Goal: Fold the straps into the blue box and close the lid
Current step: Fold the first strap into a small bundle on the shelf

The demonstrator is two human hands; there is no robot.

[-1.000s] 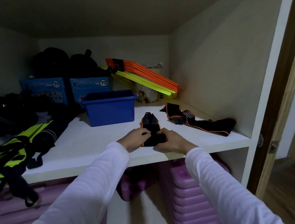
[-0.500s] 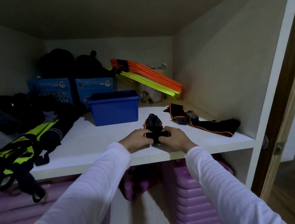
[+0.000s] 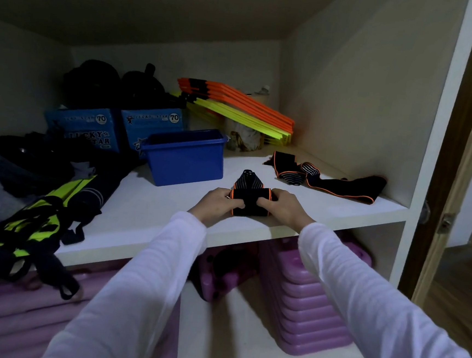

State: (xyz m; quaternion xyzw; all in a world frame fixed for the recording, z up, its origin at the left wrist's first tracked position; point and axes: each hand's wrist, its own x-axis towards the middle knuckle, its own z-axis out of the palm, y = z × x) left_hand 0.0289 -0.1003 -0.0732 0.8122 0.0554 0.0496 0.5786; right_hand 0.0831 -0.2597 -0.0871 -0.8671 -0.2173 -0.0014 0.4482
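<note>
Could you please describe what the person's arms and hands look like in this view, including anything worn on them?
Both arms wear long, plain white sleeves of thin, softly wrinkled fabric that end at the wrists. The left hand and right hand are bare: no gloves, and no rings, watch or markings can be made out.

I count two black straps with orange trim: one (image 3: pixel 250 201) on the shelf near its front edge, the other (image 3: pixel 326 178) further right. One open blue box (image 3: pixel 184 157). Two blue cartons (image 3: pixel 86 128) behind it. Two hands, left (image 3: pixel 217 204) and right (image 3: pixel 285 209).
</note>
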